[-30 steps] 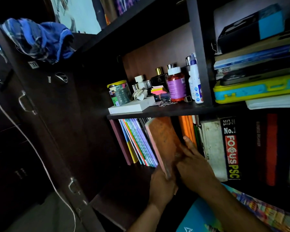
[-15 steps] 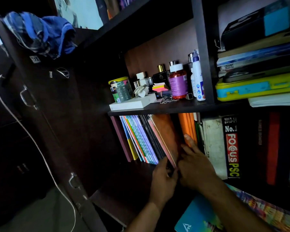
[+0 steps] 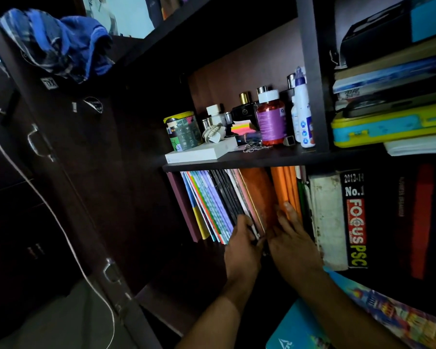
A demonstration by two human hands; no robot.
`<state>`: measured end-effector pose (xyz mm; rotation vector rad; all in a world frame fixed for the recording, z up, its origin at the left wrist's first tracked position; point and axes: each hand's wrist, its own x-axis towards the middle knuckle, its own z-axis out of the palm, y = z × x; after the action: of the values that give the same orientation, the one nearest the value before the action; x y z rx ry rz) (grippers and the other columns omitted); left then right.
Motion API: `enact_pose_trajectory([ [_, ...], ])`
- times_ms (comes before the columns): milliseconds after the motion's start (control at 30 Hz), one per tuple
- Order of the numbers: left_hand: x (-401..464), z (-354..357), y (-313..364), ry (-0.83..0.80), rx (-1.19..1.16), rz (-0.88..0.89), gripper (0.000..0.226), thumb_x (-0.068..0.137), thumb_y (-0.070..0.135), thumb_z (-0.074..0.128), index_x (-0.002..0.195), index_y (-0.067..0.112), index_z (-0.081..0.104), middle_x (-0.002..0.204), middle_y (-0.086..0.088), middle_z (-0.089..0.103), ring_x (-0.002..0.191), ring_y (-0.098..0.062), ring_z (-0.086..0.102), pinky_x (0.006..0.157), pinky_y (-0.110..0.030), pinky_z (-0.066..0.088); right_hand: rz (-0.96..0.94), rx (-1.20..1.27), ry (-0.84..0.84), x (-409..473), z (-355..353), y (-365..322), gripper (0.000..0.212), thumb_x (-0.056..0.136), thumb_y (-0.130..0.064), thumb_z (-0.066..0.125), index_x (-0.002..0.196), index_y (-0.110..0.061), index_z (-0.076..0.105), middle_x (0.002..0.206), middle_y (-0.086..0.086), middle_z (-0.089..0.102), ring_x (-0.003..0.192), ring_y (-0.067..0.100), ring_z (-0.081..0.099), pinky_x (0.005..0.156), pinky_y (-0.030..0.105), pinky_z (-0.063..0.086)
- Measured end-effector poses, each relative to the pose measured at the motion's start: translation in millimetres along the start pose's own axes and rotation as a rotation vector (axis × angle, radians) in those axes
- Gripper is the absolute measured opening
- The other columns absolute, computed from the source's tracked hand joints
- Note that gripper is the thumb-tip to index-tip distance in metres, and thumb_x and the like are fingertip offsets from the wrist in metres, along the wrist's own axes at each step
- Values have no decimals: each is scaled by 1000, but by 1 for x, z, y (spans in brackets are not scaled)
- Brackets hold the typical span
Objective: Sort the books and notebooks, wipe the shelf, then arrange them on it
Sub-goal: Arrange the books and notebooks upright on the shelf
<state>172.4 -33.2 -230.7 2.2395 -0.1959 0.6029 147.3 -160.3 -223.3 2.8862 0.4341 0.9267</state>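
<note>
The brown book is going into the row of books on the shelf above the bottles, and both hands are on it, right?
Not quite. The head view shows the brown book going into the row on the shelf below the bottles, not above them. The rest holds: the left hand and right hand are both at it.

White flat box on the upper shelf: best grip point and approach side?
Pinch the white flat box at its front-left corner, which seems to overhang the upper shelf edge, coming from the open front. It lies flat and thin; the patterned tin and charger plug crowd its back.
</note>
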Motion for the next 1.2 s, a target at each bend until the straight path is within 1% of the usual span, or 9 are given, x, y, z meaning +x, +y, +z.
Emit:
enact_pose_trajectory([
  [167,4,7,-9,-10,-5,4,38,88,41,73,101,36,37,73,9,61,67,-9,62,66,-37,51,3,-19,-30,1,1,0,38,69,-25,79,98,-1,78,96,19,76,129,39,57,126,50,-2],
  [300,4,10,-23,-65,-156,27,31,85,21,74,94,33,46,69,15,60,58,0,55,61,-28,46,20,-28,-5,2,4,0,46,82,-28,45,97,0,78,97,21,75,132,39,53,127,51,5],
  [400,-13,4,-28,-162,-141,114,12,87,19,63,94,26,57,73,11,63,67,-7,60,69,-32,51,45,-103,-119,3,-4,-1,54,92,-33,32,117,-9,73,117,14,73,151,33,27,122,49,-19],
  [667,-89,-43,10,-623,308,243,64,77,83,57,121,37,55,101,16,52,102,-10,48,91,-33,34,31,-147,-189,1,-13,1,77,83,-32,8,132,-10,63,112,9,75,151,32,26,118,50,-26],
  [800,-90,-47,14,-666,331,350,58,74,77,69,104,31,49,96,15,45,95,-12,39,84,-36,29,-9,-107,-191,-1,-15,-2,54,84,-30,29,98,-10,77,93,12,76,140,34,42,125,52,-10],
  [900,-87,-40,8,-656,308,362,65,67,87,53,96,28,50,96,13,49,94,-13,41,81,-38,31,-27,-37,-85,-2,-11,-1,24,70,-29,57,64,-10,71,59,11,66,97,33,65,126,52,4],
  [1067,-81,-30,-6,-657,188,266,83,65,89,47,119,28,66,116,8,59,114,-14,48,97,-38,35,-115,-76,-233,2,-44,-6,25,81,-34,54,88,-17,71,82,9,73,97,29,64,124,51,-10],
  [1133,-78,-27,-14,-647,137,257,83,68,87,52,128,30,65,120,10,61,115,-11,50,99,-37,38,-163,104,-305,0,-57,-2,19,92,-35,52,102,-25,64,98,3,72,106,24,62,124,44,7],
  [1200,-77,-23,-20,-619,67,274,79,71,85,57,128,31,66,114,11,60,109,-9,53,95,-35,43,-102,378,-249,-18,-59,14,14,96,-37,49,102,-28,58,99,-4,68,101,21,62,100,38,43],
])
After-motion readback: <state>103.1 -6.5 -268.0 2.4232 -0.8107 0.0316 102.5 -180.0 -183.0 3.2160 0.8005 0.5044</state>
